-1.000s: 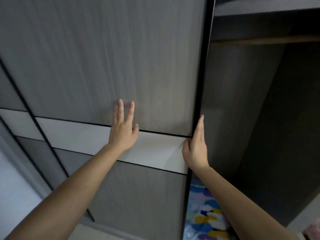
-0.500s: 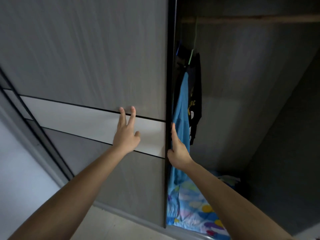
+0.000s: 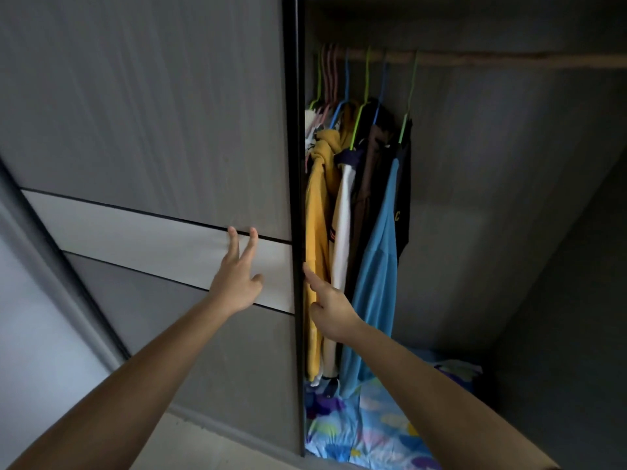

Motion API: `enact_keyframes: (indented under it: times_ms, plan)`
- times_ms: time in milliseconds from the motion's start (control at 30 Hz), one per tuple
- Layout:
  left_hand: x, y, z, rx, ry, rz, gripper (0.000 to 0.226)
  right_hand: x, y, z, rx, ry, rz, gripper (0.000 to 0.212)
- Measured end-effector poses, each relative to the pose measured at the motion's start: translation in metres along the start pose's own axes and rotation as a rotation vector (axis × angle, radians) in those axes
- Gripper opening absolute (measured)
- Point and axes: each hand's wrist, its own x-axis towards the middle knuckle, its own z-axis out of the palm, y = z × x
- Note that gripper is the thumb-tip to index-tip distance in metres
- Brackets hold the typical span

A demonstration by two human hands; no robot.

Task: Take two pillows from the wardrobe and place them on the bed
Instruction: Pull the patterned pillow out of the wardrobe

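Observation:
The grey sliding wardrobe door [image 3: 152, 130] stands pushed to the left, its black edge [image 3: 295, 198] running down the middle of the view. My left hand [image 3: 237, 283] lies flat on the door's white band with fingers spread. My right hand [image 3: 329, 307] presses open against the black door edge and holds nothing. On the wardrobe floor lies bedding in a blue print with coloured patches [image 3: 366, 432], partly hidden behind my right forearm; whether it is a pillow I cannot tell.
Several garments hang from a wooden rail [image 3: 475, 59] just inside the opening: a yellow hoodie [image 3: 317, 232], a white piece, dark tops and a blue shirt [image 3: 380, 266]. The wardrobe's right part [image 3: 509, 215] is dark and bare. Pale floor [image 3: 203, 449] shows at the bottom left.
The door has slid further left with both hands on it, widening the opening. The hanging clothes and more of the blue printed bedding have come into view.

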Motion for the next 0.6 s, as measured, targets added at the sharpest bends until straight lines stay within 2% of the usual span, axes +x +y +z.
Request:
enact_keyframes:
  times_ms: [67, 100, 167, 267, 400, 533, 600]
  plan:
    - [-0.003, 0.003, -0.002, -0.017, 0.099, 0.000, 0.081, -0.001, 0.001, -0.001, -0.062, 0.002, -0.026, 0.077]
    - [-0.006, 0.007, -0.002, -0.009, 0.190, 0.056, 0.073, -0.002, 0.003, -0.003, -0.095, 0.014, -0.031, 0.074]
    - [-0.011, 0.019, 0.001, 0.048, 0.340, 0.269, 0.057, -0.007, 0.009, -0.008, -0.148, 0.059, -0.019, 0.068]
    - [-0.014, 0.044, 0.019, 0.092, 0.414, 0.561, 0.049, -0.023, 0.028, -0.023, -0.222, 0.134, 0.045, 0.061]
    - [-0.018, 0.081, 0.057, 0.061, 0.359, 0.805, 0.049, -0.060, 0.067, -0.053, -0.326, 0.219, 0.196, 0.059]
    - [-0.021, 0.121, 0.102, 0.025, 0.208, 0.901, 0.048, -0.113, 0.114, -0.087, -0.384, 0.266, 0.396, 0.044]
    - [-0.019, 0.143, 0.128, 0.014, 0.125, 0.933, 0.048, -0.142, 0.137, -0.104, -0.393, 0.303, 0.477, 0.046]
